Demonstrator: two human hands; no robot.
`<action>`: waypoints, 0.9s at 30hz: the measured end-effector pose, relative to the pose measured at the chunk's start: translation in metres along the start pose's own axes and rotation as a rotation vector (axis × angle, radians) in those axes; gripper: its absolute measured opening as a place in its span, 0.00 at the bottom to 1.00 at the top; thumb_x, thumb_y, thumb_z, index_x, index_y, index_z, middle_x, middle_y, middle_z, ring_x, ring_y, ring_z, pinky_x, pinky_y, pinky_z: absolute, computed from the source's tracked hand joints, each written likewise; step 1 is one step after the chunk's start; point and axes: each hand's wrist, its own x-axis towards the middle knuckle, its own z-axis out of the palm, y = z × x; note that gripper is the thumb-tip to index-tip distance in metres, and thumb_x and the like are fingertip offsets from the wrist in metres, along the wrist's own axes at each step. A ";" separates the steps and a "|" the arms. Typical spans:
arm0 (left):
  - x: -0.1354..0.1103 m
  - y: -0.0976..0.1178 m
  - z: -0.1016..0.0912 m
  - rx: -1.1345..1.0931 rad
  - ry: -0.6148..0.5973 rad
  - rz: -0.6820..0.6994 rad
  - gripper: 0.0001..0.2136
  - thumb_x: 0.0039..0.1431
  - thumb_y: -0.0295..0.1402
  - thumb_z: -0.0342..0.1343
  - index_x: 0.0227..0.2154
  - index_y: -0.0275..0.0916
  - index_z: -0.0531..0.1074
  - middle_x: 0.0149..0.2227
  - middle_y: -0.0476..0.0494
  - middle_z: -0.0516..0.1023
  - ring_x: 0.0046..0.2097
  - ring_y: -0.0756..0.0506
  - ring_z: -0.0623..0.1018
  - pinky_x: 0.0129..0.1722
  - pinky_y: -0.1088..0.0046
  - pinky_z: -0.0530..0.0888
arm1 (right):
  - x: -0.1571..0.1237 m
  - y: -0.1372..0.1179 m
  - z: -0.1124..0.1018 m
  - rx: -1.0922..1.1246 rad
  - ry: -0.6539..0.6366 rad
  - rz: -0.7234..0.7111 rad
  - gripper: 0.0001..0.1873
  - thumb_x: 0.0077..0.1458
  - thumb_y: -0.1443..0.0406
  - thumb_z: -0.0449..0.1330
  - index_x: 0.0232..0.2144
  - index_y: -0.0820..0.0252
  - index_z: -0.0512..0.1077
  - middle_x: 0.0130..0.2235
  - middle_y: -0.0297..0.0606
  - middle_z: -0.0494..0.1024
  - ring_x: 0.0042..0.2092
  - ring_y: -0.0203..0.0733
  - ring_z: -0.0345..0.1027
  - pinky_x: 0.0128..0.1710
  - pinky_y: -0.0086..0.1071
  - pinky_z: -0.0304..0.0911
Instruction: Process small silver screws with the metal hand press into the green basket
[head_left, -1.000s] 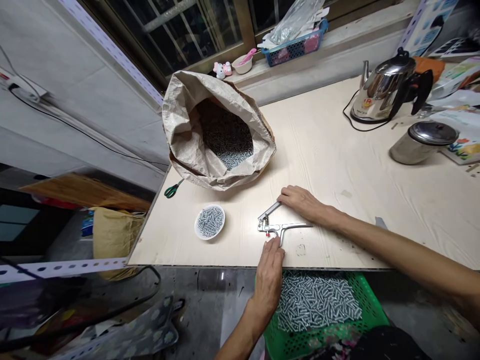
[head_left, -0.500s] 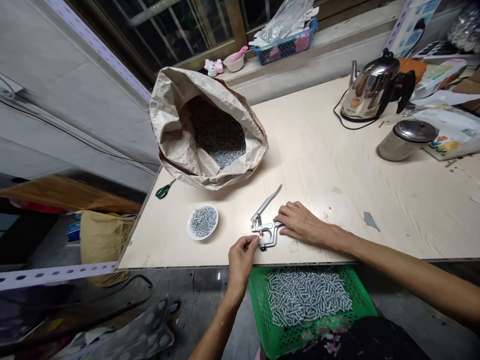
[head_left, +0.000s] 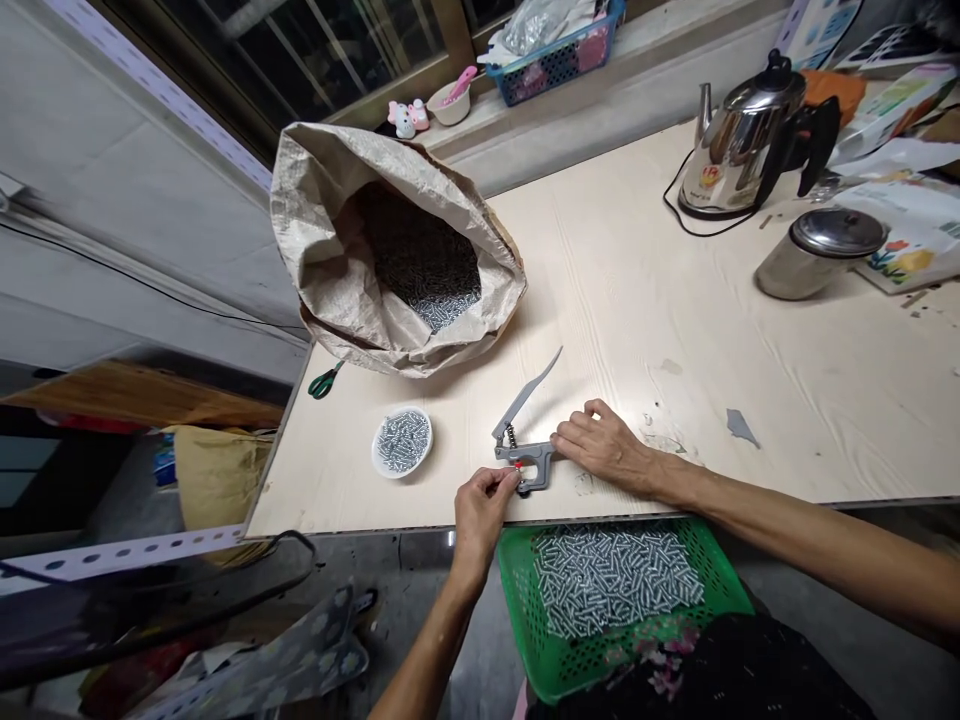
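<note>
A pair of grey snap-fastener pliers (head_left: 541, 466) lies near the table's front edge, its long lever raised at an angle above a small spring. My right hand (head_left: 604, 450) is closed on the end of the pliers' fixed handle. With thumb and forefinger pinched together, my left hand (head_left: 484, 505) is at the open jaw, close to its red tip; whatever lies between those fingers is too small to make out. Left of the pliers stands a white bowl (head_left: 385, 466) of small silvery metal pieces.
Behind the bowl slumps a large open sack (head_left: 315, 210) of metal pieces, with green-handled scissors (head_left: 323, 384) beside it. Below the table edge is a green basket (head_left: 517, 610) of ridged silvery pieces. A kettle (head_left: 739, 150) and a lidded metal canister (head_left: 795, 265) stand back right.
The pliers have turned slightly, and their jaw now sits closer around my left fingertips. My right hand keeps its hold on the handle with its fingers a little shifted. The camera view has moved slightly.
</note>
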 end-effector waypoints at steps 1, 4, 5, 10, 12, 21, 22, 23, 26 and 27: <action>0.001 0.000 0.000 0.012 0.000 -0.005 0.16 0.47 0.44 0.59 0.28 0.35 0.78 0.31 0.42 0.80 0.35 0.44 0.78 0.37 0.71 0.71 | 0.000 0.000 0.001 -0.004 0.004 0.000 0.17 0.65 0.72 0.41 0.35 0.55 0.68 0.32 0.33 0.71 0.35 0.39 0.56 0.41 0.38 0.46; 0.006 0.002 0.000 0.057 -0.030 -0.018 0.16 0.45 0.44 0.59 0.26 0.34 0.78 0.28 0.42 0.80 0.33 0.45 0.77 0.35 0.71 0.70 | 0.001 0.001 0.003 -0.007 0.006 0.005 0.18 0.65 0.72 0.40 0.35 0.56 0.68 0.31 0.33 0.71 0.35 0.39 0.56 0.40 0.39 0.46; 0.007 0.002 0.000 0.071 -0.054 -0.021 0.16 0.44 0.45 0.58 0.26 0.34 0.77 0.27 0.42 0.79 0.32 0.45 0.76 0.34 0.71 0.69 | 0.001 0.001 0.004 -0.003 0.001 0.009 0.18 0.65 0.72 0.40 0.34 0.56 0.68 0.31 0.33 0.71 0.34 0.40 0.56 0.40 0.39 0.46; 0.010 0.005 -0.004 0.149 -0.238 -0.081 0.18 0.43 0.47 0.57 0.20 0.33 0.75 0.19 0.49 0.71 0.24 0.50 0.68 0.26 0.75 0.62 | 0.002 -0.003 0.002 0.083 -0.096 0.056 0.14 0.64 0.71 0.44 0.31 0.58 0.68 0.31 0.34 0.71 0.35 0.40 0.57 0.38 0.39 0.48; 0.008 0.003 -0.005 0.183 -0.279 -0.103 0.19 0.43 0.49 0.57 0.19 0.33 0.74 0.17 0.51 0.67 0.23 0.51 0.65 0.24 0.76 0.58 | 0.002 -0.001 -0.003 0.164 -0.144 0.086 0.08 0.63 0.65 0.50 0.33 0.59 0.68 0.35 0.37 0.73 0.39 0.42 0.60 0.40 0.39 0.51; 0.003 -0.011 -0.003 0.178 -0.274 -0.144 0.20 0.43 0.49 0.56 0.18 0.34 0.72 0.17 0.52 0.64 0.22 0.53 0.61 0.25 0.76 0.57 | 0.010 0.046 -0.011 0.259 -0.317 0.046 0.56 0.38 0.42 0.66 0.62 0.64 0.52 0.62 0.57 0.55 0.64 0.65 0.39 0.59 0.59 0.40; 0.003 -0.011 -0.003 0.178 -0.272 -0.145 0.20 0.43 0.49 0.56 0.18 0.34 0.72 0.17 0.52 0.64 0.22 0.53 0.61 0.25 0.76 0.57 | 0.011 0.050 -0.009 0.258 -0.336 0.033 0.57 0.37 0.42 0.66 0.62 0.64 0.52 0.62 0.57 0.56 0.64 0.65 0.39 0.59 0.59 0.41; 0.002 -0.010 -0.003 0.178 -0.270 -0.146 0.20 0.42 0.50 0.56 0.18 0.34 0.72 0.17 0.52 0.64 0.22 0.53 0.61 0.24 0.76 0.57 | 0.012 0.053 -0.007 0.260 -0.347 0.020 0.58 0.35 0.41 0.66 0.62 0.63 0.52 0.62 0.56 0.56 0.64 0.66 0.39 0.58 0.59 0.42; 0.001 -0.008 -0.003 0.177 -0.265 -0.145 0.20 0.42 0.50 0.56 0.18 0.34 0.71 0.16 0.52 0.64 0.22 0.53 0.61 0.24 0.76 0.56 | 0.016 0.058 -0.005 0.266 -0.346 -0.007 0.58 0.34 0.41 0.66 0.61 0.63 0.54 0.61 0.55 0.57 0.63 0.66 0.41 0.57 0.57 0.45; 0.001 -0.008 -0.004 0.178 -0.265 -0.142 0.20 0.43 0.50 0.57 0.17 0.34 0.71 0.16 0.52 0.64 0.22 0.53 0.61 0.24 0.76 0.56 | 0.018 0.058 -0.006 0.266 -0.342 -0.012 0.57 0.34 0.41 0.66 0.60 0.64 0.55 0.60 0.55 0.59 0.62 0.65 0.44 0.57 0.56 0.46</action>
